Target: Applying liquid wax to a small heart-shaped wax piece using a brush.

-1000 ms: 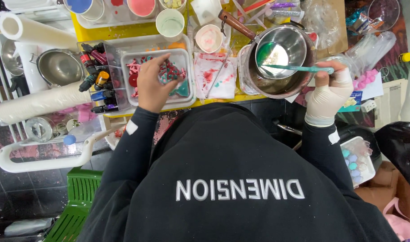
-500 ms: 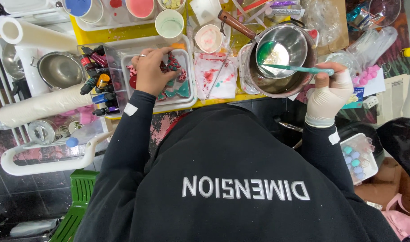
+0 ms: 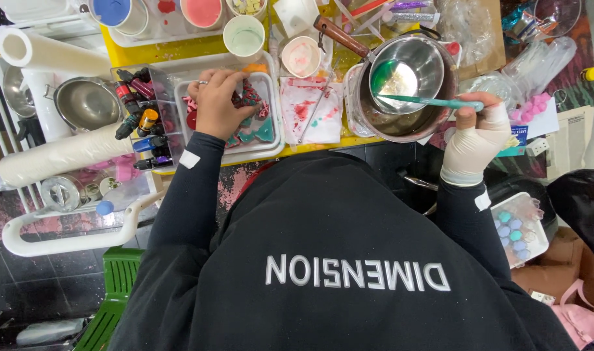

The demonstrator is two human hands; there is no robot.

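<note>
Reaching left hand [image 3: 217, 104] into tray [image 3: 271, 140], right hand [image 3: 473, 140] gripping stirrer [image 3: 427, 101]

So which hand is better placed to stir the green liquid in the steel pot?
Right. The gloved right hand grips the teal stick, whose tip lies over the steel pot; the left hand is busy in the white tray.

two hands were at work: the left hand [image 3: 217, 104] bare, with one ring, the right hand [image 3: 473, 140] in one pale glove, holding one teal stick [image 3: 433, 102]. two steel vessels showed, one saucepan [image 3: 407, 84] with a wooden handle and one steel bowl [image 3: 87, 103] off to the side. two paper rolls [image 3: 56, 156] lay at the left, one white tray [image 3: 271, 97] sat in the middle, and about four cups [image 3: 243, 38] stood along the far edge; the dye bottles [image 3: 141, 120] were too crowded to count.
</note>
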